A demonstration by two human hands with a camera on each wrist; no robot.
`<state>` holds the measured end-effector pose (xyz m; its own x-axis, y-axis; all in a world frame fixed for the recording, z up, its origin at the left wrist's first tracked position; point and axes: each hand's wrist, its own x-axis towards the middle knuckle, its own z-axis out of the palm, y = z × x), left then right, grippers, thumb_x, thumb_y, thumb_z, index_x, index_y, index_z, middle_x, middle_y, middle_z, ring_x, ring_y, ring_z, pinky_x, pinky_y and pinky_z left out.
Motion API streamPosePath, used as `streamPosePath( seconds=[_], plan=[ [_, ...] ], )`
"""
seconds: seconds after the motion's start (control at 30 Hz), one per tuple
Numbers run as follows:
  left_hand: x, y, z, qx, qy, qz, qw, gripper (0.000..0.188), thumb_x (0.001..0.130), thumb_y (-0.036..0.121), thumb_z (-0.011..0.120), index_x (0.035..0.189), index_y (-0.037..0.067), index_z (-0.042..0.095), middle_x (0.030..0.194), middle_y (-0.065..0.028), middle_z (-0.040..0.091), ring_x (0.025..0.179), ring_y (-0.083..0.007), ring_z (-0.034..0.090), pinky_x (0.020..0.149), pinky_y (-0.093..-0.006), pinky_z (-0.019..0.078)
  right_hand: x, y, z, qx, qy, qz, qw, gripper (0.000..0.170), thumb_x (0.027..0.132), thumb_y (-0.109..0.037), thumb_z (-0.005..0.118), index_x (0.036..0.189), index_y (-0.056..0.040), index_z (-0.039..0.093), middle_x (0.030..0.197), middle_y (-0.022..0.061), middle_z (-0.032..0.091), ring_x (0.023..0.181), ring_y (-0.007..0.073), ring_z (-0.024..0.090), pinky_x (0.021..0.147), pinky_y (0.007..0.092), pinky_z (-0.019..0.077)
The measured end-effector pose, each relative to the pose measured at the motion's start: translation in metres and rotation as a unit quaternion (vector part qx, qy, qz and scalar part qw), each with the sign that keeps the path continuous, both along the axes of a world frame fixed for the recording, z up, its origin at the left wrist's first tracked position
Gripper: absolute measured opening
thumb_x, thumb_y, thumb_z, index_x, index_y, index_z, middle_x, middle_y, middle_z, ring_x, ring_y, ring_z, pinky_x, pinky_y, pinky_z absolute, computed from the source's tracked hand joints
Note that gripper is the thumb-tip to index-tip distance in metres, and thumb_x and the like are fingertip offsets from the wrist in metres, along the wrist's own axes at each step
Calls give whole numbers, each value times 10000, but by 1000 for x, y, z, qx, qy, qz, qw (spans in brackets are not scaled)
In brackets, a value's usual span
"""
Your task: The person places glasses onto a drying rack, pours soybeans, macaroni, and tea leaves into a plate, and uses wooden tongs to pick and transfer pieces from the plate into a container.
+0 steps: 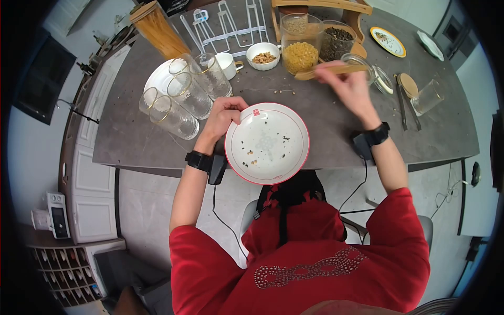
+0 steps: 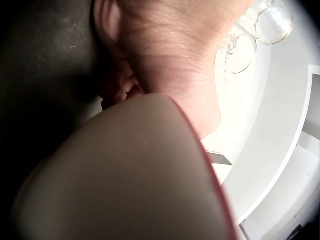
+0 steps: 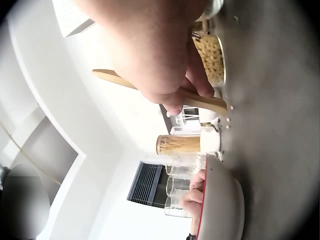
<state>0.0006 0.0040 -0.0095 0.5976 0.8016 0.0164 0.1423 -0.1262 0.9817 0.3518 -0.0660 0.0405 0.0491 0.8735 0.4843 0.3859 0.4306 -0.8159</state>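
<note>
A white bowl (image 1: pixel 268 142) with a red rim, holding a few dark and tan bits, is tilted at the table's front edge. My left hand (image 1: pixel 224 116) grips its upper left rim; in the left wrist view the bowl's outside (image 2: pixel 125 170) hides most fingers of the hand (image 2: pixel 165 60). My right hand (image 1: pixel 349 89) holds a wooden utensil (image 1: pixel 310 74) above the table, in front of the jar of yellow pieces (image 1: pixel 300 56). In the right wrist view the fingers of the right hand (image 3: pixel 160 65) wrap round the wooden utensil (image 3: pixel 212 104), near small pale bits on the table.
Several ribbed glasses (image 1: pixel 181 118) and a pasta jar (image 1: pixel 159 32) stand at left. A small bowl of nuts (image 1: pixel 263 56), white cup (image 1: pixel 227 66), wire rack (image 1: pixel 231 39) and dark-filled jar (image 1: pixel 336 43) are behind. At right lie tongs (image 1: pixel 403 107), a glass (image 1: pixel 426 97) and an orange-rimmed plate (image 1: pixel 388 42).
</note>
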Motion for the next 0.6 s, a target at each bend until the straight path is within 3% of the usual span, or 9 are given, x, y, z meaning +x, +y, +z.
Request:
streamPosePath(
  seconds=[0.03, 0.13, 0.2, 0.3, 0.43, 0.5, 0.6],
  plan=[
    [0, 0, 0, 0, -9, 8, 1000, 394, 550, 28, 565, 897, -71, 723, 770, -74, 707, 664, -114, 616, 616, -227, 476, 7, -9, 18, 10, -29, -70, 997, 208, 976, -189, 753, 1066, -5, 790, 922, 55, 781, 823, 114, 721, 747, 260, 572],
    [2, -3, 0, -9, -30, 2, 1000, 380, 558, 29, 572, 892, -64, 726, 757, -65, 702, 657, -107, 613, 606, -228, 470, 47, -20, 44, 99, 121, -156, 975, 268, 1006, -162, 723, 1125, 77, 745, 1007, 129, 767, 897, 202, 756, 828, 312, 617],
    [3, -2, 1, 10, -29, -3, 1000, 269, 630, -11, 559, 841, -52, 721, 692, -22, 656, 624, -72, 566, 560, -234, 413, 82, -20, 47, 123, 145, -200, 961, 297, 1009, -137, 712, 1145, 127, 715, 1038, 194, 753, 916, 255, 769, 849, 337, 635],
    [3, 2, -7, 16, -39, -7, 999, 245, 648, -17, 560, 833, -46, 718, 684, -19, 649, 617, -64, 558, 551, -234, 405, 110, -23, 42, 63, 99, -235, 965, 333, 1009, -162, 717, 1149, 140, 705, 1052, 208, 751, 920, 260, 773, 830, 336, 639],
    [4, 1, -6, 11, -41, -12, 999, 233, 656, -18, 563, 829, -40, 717, 682, -18, 650, 612, -64, 553, 547, -230, 400, 85, -27, 47, 22, 112, -209, 971, 315, 995, -174, 739, 1153, 98, 723, 1045, 166, 761, 911, 220, 764, 807, 316, 636],
    [3, 2, -4, 9, -34, -23, 999, 289, 590, 24, 573, 839, -50, 700, 727, -35, 672, 645, -81, 585, 588, -223, 444, 58, -17, 40, 33, 102, -82, 991, 289, 986, -201, 754, 1155, 33, 747, 1050, 110, 769, 877, 178, 742, 799, 296, 628],
    [3, 4, -7, 12, -28, -23, 999, 273, 597, 19, 569, 831, -49, 691, 717, -29, 660, 648, -79, 580, 588, -226, 443, 0, -15, 22, -46, -10, -5, 999, 241, 968, -228, 776, 1110, -33, 785, 976, 45, 780, 811, 112, 705, 725, 263, 572]
  ],
)
